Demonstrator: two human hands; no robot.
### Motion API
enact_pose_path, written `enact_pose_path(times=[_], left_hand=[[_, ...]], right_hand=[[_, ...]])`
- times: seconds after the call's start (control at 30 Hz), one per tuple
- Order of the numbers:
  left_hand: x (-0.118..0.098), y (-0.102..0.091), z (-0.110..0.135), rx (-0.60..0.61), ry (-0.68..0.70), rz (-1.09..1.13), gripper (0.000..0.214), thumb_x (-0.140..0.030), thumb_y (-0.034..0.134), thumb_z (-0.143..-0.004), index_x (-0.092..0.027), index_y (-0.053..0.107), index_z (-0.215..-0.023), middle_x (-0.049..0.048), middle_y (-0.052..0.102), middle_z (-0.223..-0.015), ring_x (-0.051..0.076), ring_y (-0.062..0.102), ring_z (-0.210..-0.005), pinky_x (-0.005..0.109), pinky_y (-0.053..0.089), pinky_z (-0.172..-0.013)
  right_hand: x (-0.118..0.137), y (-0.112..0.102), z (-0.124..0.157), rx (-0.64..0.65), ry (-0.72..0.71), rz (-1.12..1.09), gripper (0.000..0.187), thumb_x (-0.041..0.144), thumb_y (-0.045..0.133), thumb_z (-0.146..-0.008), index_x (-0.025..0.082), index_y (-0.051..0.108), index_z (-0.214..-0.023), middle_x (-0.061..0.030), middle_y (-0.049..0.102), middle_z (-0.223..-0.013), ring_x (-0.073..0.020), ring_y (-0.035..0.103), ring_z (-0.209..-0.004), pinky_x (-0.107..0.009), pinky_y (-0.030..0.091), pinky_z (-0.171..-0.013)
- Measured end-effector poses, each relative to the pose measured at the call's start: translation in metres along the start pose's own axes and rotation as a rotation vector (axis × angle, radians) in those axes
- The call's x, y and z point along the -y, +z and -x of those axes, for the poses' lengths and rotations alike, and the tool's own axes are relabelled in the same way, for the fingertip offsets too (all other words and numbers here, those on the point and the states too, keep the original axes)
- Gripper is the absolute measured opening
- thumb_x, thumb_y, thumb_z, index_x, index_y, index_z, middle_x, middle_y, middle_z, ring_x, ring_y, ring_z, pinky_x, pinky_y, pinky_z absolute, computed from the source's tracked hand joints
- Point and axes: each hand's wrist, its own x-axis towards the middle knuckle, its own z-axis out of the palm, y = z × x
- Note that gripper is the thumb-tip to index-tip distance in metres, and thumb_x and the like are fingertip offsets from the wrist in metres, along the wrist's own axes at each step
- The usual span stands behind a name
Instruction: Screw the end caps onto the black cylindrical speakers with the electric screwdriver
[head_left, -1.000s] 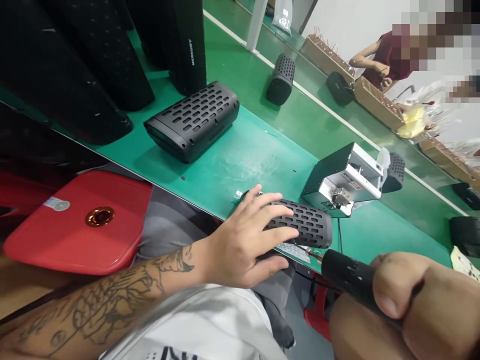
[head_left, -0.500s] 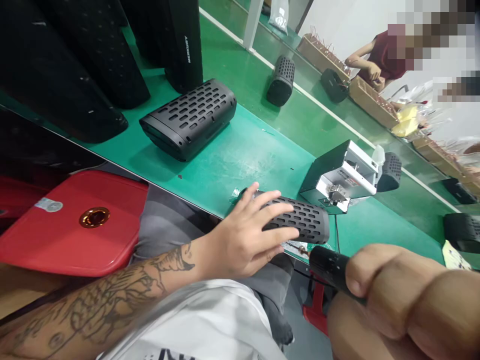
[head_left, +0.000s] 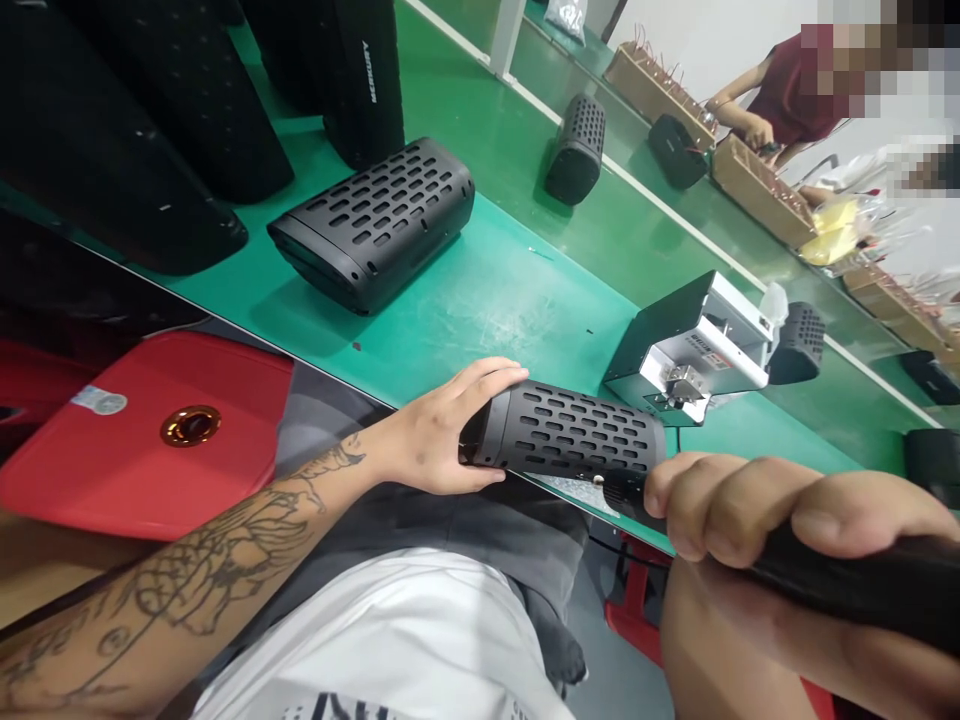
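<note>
My left hand (head_left: 439, 430) grips the left end of a black housing with slotted holes (head_left: 581, 430), thumb on the near side and fingers on the far side. The housing lies along the near edge of the green bench. In my right hand (head_left: 739, 510) is a black electric screwdriver (head_left: 840, 580), fingers wrapped round its body. Its front end is against or just beside the near right side of the housing; the bit's tip is hidden. A second slotted housing (head_left: 382, 220) lies farther left on the bench.
A silver and black screw feeder (head_left: 694, 350) stands behind the housing. Tall black cases (head_left: 360, 90) stand at the back left. A red stool (head_left: 142, 440) is beside me. Beyond, a green conveyor belt (head_left: 480, 110) carries more housings; a co-worker (head_left: 799, 95) works at cardboard trays (head_left: 765, 190).
My left hand has moved from spread over the housing to gripping its left end. The screwdriver in my right hand has come in close to the housing's near side.
</note>
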Motion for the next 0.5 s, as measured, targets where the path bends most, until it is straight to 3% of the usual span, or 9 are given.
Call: enact_pose_path(times=[0.2,0.33,0.5], left_hand=[[0.006,0.003,-0.001,-0.030,0.034,0.037,0.121,-0.034,0.101,-0.090,-0.031,0.035,-0.192,0.0247,0.057,-0.178,0.052,0.062,-0.167,0.073,0.062,-0.138],[0.006,0.003,-0.002,-0.023,0.026,0.015,0.119,-0.036,0.100,-0.092,-0.029,0.035,-0.191,0.0253,0.057,-0.177,0.052,0.062,-0.168,0.072,0.062,-0.138],[0.006,0.002,-0.002,-0.020,0.031,-0.005,0.120,-0.037,0.100,-0.091,-0.029,0.033,-0.191,0.0263,0.059,-0.176,0.052,0.064,-0.166,0.072,0.064,-0.135]], right_hand=[[0.003,0.029,0.006,-0.110,0.042,-0.037,0.031,0.024,0.092,-0.101,0.029,0.062,-0.094,0.0074,0.061,-0.065,-0.0159,0.054,-0.051,-0.042,0.060,-0.064],[0.004,0.026,0.019,-0.127,0.104,-0.058,0.040,0.036,0.090,-0.107,0.028,0.057,-0.087,0.0044,0.060,-0.065,-0.0168,0.055,-0.055,-0.043,0.061,-0.066],[0.001,0.008,0.019,-0.137,0.115,0.050,0.054,0.051,0.110,-0.084,0.030,0.060,-0.082,0.0008,0.058,-0.072,-0.0242,0.063,-0.061,-0.047,0.063,-0.058]])
